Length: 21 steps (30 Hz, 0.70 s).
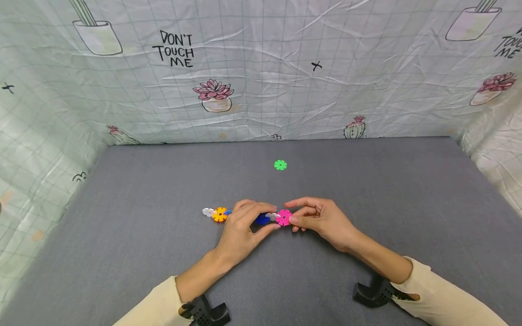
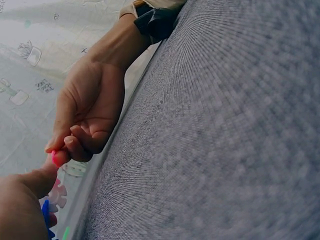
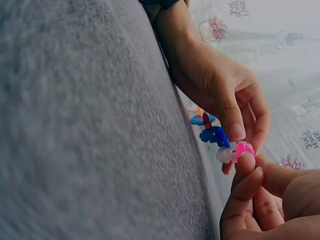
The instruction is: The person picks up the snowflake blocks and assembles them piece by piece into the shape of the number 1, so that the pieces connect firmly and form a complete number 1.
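A chain of notched plastic snowflake discs runs left to right above the grey table. Its left end shows a white disc (image 1: 208, 212) and an orange disc (image 1: 220, 214). My left hand (image 1: 246, 226) arches over the middle, hiding part of it, and grips the chain near its right end between thumb and fingers. Beside those fingertips are a dark blue disc (image 3: 215, 135) and a whitish disc (image 3: 227, 154). At the chain's right end sits a pink disc (image 1: 284, 218), its edge pinched by the thumb and fingers of my right hand (image 1: 324, 222).
A single green disc (image 1: 280, 165) lies farther back on the grey table (image 1: 163, 181). Behind the table hangs a wrinkled printed cloth (image 1: 265, 68), which also covers the sides. Black wrist devices (image 1: 373, 293) sit at both sleeves.
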{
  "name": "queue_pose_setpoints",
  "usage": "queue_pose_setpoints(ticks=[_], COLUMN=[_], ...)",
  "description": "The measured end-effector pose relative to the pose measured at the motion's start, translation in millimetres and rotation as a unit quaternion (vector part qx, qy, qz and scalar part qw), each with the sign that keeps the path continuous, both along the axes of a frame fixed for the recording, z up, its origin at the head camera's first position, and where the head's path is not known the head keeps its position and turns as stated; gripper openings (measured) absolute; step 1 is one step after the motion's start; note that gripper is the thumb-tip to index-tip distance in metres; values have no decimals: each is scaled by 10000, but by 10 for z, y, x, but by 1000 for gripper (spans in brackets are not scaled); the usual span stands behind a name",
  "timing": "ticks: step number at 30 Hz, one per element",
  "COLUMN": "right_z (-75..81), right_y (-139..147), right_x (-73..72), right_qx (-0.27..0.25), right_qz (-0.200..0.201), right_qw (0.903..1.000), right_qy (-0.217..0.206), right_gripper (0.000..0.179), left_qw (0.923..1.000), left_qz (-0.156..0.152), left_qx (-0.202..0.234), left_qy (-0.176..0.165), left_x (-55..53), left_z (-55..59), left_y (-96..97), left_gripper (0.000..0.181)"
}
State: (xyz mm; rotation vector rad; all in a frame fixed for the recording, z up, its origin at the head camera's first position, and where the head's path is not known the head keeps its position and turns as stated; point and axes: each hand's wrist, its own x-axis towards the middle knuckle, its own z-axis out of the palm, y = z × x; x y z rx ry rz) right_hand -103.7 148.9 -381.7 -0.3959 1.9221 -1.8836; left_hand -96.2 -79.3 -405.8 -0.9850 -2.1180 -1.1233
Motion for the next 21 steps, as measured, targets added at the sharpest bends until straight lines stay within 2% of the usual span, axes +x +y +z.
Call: queue_pose_setpoints(ticks=[11,21], right_z=[-4,-6], right_y=[-55,-62], right_x=[47,60], right_qx=[-50,-68], right_qz=[-172,-131], right_qw=[9998,9998], right_qy=[-23,129], right_gripper=[34,32], left_qw=[9999,9997], left_qz=[-119,-190], left_qx=[75,113], left_qy=[-78,-77], left_x=[3,-9], left_z=[0,-12], left_y=[8,14], left_gripper=[36,34])
